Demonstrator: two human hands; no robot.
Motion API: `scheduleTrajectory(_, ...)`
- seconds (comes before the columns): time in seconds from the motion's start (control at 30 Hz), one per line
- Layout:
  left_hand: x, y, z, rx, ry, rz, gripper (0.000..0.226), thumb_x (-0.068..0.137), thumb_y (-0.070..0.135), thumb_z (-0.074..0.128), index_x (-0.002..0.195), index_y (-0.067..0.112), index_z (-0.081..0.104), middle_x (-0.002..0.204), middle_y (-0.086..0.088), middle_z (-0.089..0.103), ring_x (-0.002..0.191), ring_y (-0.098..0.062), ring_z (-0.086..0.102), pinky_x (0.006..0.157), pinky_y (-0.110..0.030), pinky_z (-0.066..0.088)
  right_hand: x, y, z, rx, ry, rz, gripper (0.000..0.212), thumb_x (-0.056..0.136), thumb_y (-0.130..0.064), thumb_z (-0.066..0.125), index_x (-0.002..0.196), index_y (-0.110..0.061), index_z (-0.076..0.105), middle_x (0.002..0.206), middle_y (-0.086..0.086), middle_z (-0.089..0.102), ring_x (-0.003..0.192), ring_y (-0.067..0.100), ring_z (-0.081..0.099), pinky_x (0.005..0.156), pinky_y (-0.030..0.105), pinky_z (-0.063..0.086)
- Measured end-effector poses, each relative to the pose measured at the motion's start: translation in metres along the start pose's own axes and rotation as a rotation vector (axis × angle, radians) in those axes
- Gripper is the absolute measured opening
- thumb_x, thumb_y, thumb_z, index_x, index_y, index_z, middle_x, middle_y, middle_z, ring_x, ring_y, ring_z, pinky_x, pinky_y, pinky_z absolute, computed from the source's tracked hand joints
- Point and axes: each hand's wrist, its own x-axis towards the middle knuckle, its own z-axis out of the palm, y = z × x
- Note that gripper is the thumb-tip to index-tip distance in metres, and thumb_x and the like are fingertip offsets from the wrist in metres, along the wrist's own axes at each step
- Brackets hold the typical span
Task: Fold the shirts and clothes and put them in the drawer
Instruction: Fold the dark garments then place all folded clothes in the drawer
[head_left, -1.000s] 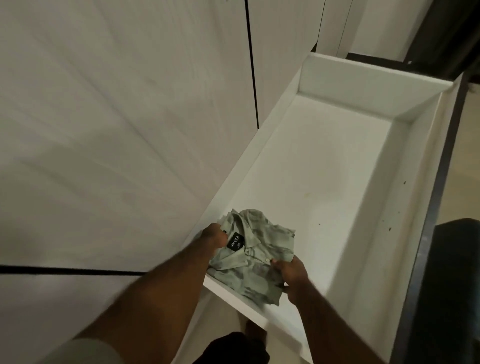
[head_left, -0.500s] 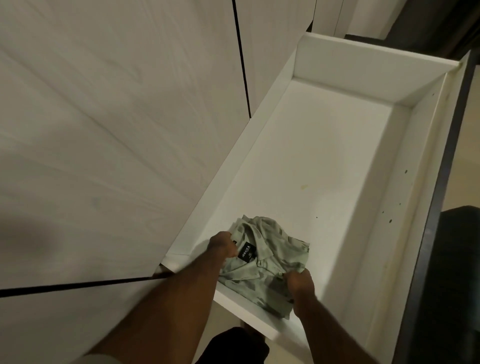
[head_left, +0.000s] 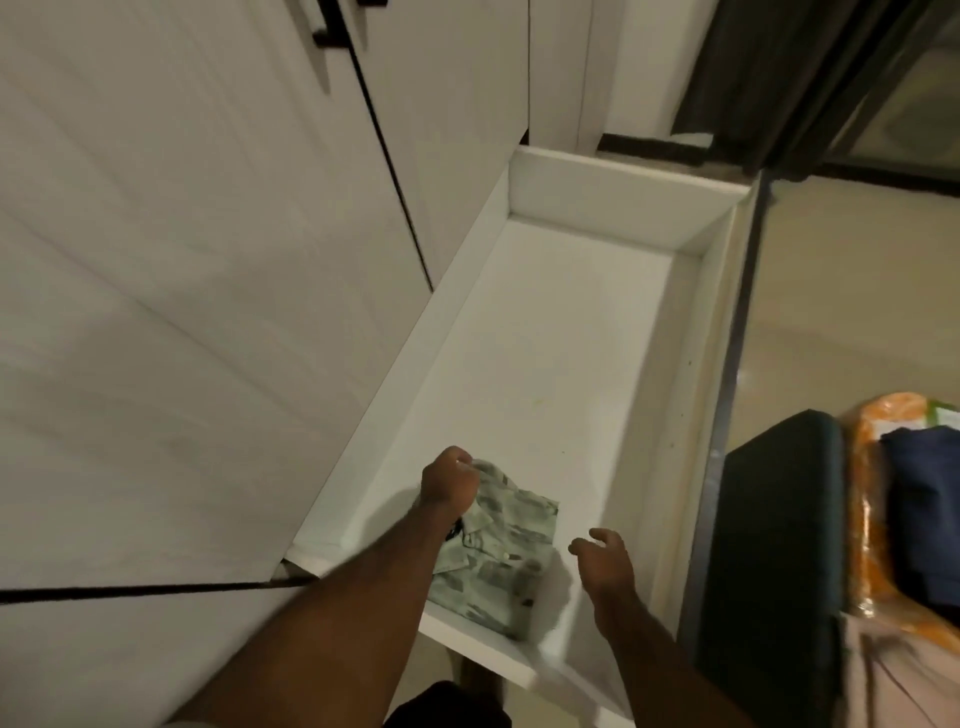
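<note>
A folded pale green patterned shirt (head_left: 501, 556) lies on the floor of the open white drawer (head_left: 613, 192), at its near end. My left hand (head_left: 449, 480) grips the shirt's far left corner by the collar, fingers curled over the cloth. My right hand (head_left: 602, 558) hovers just right of the shirt with loosely curled fingers, touching nothing. The rest of the drawer floor beyond the shirt is bare white.
White wardrobe doors (head_left: 208, 260) rise along the left. A dark stool or seat (head_left: 779, 545) stands right of the drawer. An orange bag (head_left: 878, 519) with dark blue clothes (head_left: 924, 519) sits at the right edge. A dark curtain (head_left: 810, 78) hangs at the back.
My right hand has let go of the shirt and drawn off to the right. The shirt now lies flatter on the drawer floor. The view has swung up and right.
</note>
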Motion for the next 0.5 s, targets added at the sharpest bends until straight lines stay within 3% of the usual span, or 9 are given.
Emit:
scheduleTrajectory(0.07, -0.025, 0.026, 0.005, -0.211, -0.114, -0.026, 0.007, 0.085, 0.012, 0.07, 0.091, 0.014, 0.067, 0.085, -0.005, 0.067, 0.065, -0.018, 0.061, 0.057, -0.024, 0.045, -0.021, -0.009, -0.022, 0.166, -0.048, -0.05, 0.03, 0.093, -0.014, 0.062, 0.123, -0.008, 0.062, 0.112, 0.018, 0.068, 0.092, 0.028, 0.066, 0.073, 0.035, 0.05)
scheduleTrajectory(0.13, -0.058, 0.047, 0.014, -0.483, -0.273, -0.084, 0.011, 0.084, 0.017, 0.071, 0.088, 0.012, 0.062, 0.078, -0.008, 0.064, 0.054, -0.016, 0.057, 0.051, -0.026, 0.045, -0.046, -0.013, -0.044, 0.249, -0.111, -0.09, 0.017, 0.103, -0.011, 0.053, 0.113, -0.008, 0.066, 0.107, 0.019, 0.072, 0.086, 0.028, 0.071, 0.075, 0.037, 0.053)
scheduleTrajectory(0.27, -0.125, 0.089, 0.05, -0.595, -0.472, -0.059, 0.023, 0.1, 0.027, 0.06, 0.114, 0.009, 0.063, 0.102, -0.012, 0.071, 0.085, -0.029, 0.07, 0.078, -0.036, 0.055, -0.085, -0.01, -0.091, 0.351, -0.136, -0.184, 0.019, 0.106, -0.025, 0.055, 0.114, -0.013, 0.067, 0.107, 0.012, 0.075, 0.096, 0.03, 0.075, 0.086, 0.041, 0.06)
scheduleTrajectory(0.4, -0.176, 0.129, 0.083, -0.498, -0.627, 0.078, 0.031, 0.1, 0.034, 0.059, 0.119, 0.01, 0.062, 0.112, -0.013, 0.072, 0.099, -0.033, 0.072, 0.087, -0.04, 0.058, -0.096, -0.005, -0.149, 0.492, -0.073, -0.169, 0.025, 0.102, -0.033, 0.059, 0.115, -0.015, 0.069, 0.109, 0.01, 0.076, 0.099, 0.031, 0.074, 0.094, 0.05, 0.059)
scheduleTrajectory(0.5, -0.208, 0.153, 0.103, -0.467, -0.708, 0.134, 0.034, 0.101, 0.038, 0.058, 0.122, 0.012, 0.062, 0.115, -0.013, 0.071, 0.102, -0.033, 0.072, 0.093, -0.042, 0.058, -0.103, 0.003, -0.201, 0.612, -0.05, -0.173, 0.03, 0.104, -0.033, 0.053, 0.124, -0.015, 0.066, 0.119, 0.013, 0.073, 0.108, 0.033, 0.071, 0.091, 0.046, 0.057)
